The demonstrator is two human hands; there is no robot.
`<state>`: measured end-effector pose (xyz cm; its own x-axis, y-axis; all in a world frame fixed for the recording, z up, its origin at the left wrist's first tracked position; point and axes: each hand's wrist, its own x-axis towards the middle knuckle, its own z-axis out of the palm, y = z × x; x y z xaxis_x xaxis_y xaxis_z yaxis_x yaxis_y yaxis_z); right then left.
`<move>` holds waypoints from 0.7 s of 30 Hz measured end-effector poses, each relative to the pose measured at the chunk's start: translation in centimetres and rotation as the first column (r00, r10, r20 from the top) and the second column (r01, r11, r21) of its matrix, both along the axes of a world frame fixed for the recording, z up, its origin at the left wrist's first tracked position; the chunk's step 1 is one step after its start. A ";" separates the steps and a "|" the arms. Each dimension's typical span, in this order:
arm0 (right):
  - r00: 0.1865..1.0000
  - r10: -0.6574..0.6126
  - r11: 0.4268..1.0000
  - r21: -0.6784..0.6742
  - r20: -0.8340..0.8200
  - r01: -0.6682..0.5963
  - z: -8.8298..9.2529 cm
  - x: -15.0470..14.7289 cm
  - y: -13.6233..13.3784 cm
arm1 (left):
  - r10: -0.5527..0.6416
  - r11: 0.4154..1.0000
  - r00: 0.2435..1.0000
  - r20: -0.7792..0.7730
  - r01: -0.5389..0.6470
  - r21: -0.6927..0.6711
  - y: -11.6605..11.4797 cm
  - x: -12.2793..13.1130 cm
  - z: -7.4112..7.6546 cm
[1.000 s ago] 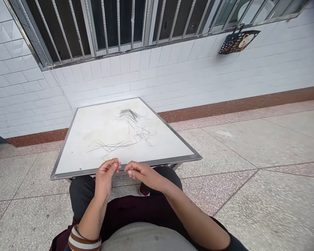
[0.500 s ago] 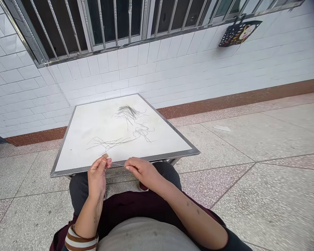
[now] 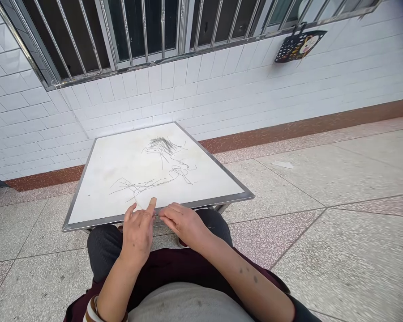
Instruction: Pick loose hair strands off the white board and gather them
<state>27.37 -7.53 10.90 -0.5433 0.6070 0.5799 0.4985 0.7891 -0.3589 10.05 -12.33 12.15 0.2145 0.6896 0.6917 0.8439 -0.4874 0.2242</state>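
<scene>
A small white table (image 3: 100, 170) with a metal rim stands before my knees. Thin dark strands of hair (image 3: 144, 184) lie scattered on it, with a denser tuft (image 3: 161, 144) further back. My left hand (image 3: 138, 229) rests at the table's near edge, back up, forefinger stretched onto the top and the other fingers loosely apart. Close beside it, my right hand (image 3: 183, 222) pinches its fingertips together at the rim; whatever it holds is too thin to make out.
A white tiled wall with a barred window (image 3: 137, 31) rises behind the table. A dark patterned bag (image 3: 297, 46) hangs from the bars at right. Speckled floor tiles (image 3: 322, 201) spread to the right, with a scrap of paper (image 3: 282, 164) on them.
My left hand has let go its pinch and turned palm down, forefinger now out on the table edge. Both hands have dropped slightly toward the rim and come closer together.
</scene>
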 end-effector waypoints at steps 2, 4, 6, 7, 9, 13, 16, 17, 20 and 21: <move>1.000 0.008 1.000 -0.014 -0.014 -0.008 0.2 0.2 -0.1 | 0.027 0.999 1.000 -0.008 -0.027 0.037 0.2 -0.5 -0.1; 0.999 0.008 0.999 -0.050 -0.032 -0.010 0.4 0.5 -0.2 | 0.035 0.999 0.999 0.005 -0.035 0.034 0.4 -1.4 0.1; 0.999 0.007 0.996 -0.094 -0.053 -0.011 0.7 0.6 -0.2 | 0.034 0.999 0.998 0.044 -0.035 0.001 0.4 -2.3 0.5; 0.998 0.007 0.993 -0.121 -0.065 -0.015 0.9 0.6 -0.2 | 0.035 0.999 0.997 0.072 -0.033 -0.024 0.4 -2.6 0.7; 0.996 0.012 0.981 -0.189 -0.090 -0.029 1.1 0.6 -0.3 | 0.042 0.997 0.991 0.127 -0.033 -0.065 0.3 -3.1 1.1; 0.991 -0.015 0.940 -0.340 -0.130 -0.030 1.6 0.4 -0.6 | 0.048 0.996 0.983 0.175 -0.034 -0.086 0.1 -3.6 1.2; 0.987 -0.044 0.922 -0.386 -0.156 -0.020 1.7 0.3 -0.6 | 0.059 0.994 0.976 0.209 -0.038 -0.103 0.1 -4.0 1.1; 0.986 -0.053 0.918 -0.396 -0.161 -0.015 1.7 0.3 -0.6 | 0.072 0.992 0.971 0.228 -0.047 -0.113 0.1 -4.2 1.1; 0.982 -0.100 0.900 -0.435 -0.160 0.021 1.6 0.3 -0.5 | 0.166 0.981 0.932 0.322 -0.125 -0.146 0.1 -4.9 1.2; 0.981 -0.117 0.893 -0.449 -0.158 0.034 1.6 0.3 -0.5 | 0.207 0.975 0.909 0.362 -0.161 -0.154 0.1 -5.2 1.4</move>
